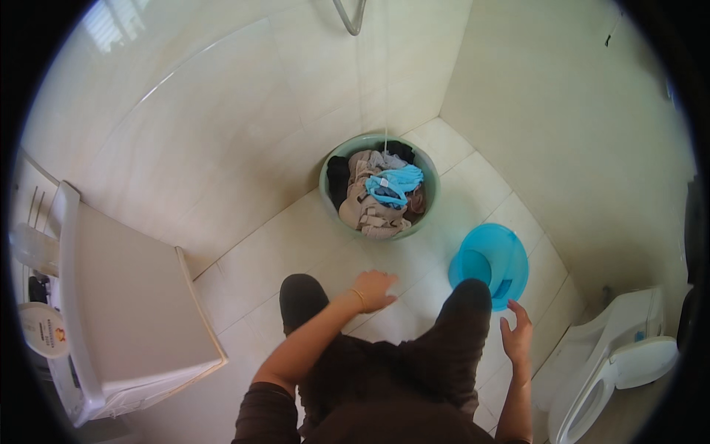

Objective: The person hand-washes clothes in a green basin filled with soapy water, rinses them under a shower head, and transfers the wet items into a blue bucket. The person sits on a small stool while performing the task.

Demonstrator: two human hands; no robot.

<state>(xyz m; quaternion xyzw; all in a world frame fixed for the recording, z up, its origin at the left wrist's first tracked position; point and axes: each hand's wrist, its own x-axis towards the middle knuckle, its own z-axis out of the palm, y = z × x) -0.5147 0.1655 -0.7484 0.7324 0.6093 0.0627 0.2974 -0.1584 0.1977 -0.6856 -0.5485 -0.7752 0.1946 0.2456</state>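
A round pale green basin [434,204] stands on the tiled floor, and a thin stream of water falls into it. Heaped inside are beige clothes [360,208], a bright blue cloth [395,182] and black cloth [338,180]. Below the basin, my left hand [373,291], with a thin band at the wrist, is held over the floor between my knees with nothing in it. My right hand [516,331] is just below a translucent blue bucket [502,252], thumb and fingers apart, holding nothing; whether a fingertip touches the rim I cannot tell.
A white cabinet or appliance [138,299] with items along its far left side stands at the left. At the lower right is a white toilet [599,377] with its lid raised. Tiled walls meet in a corner behind the basin. A metal shower hose [355,25] hangs at the top.
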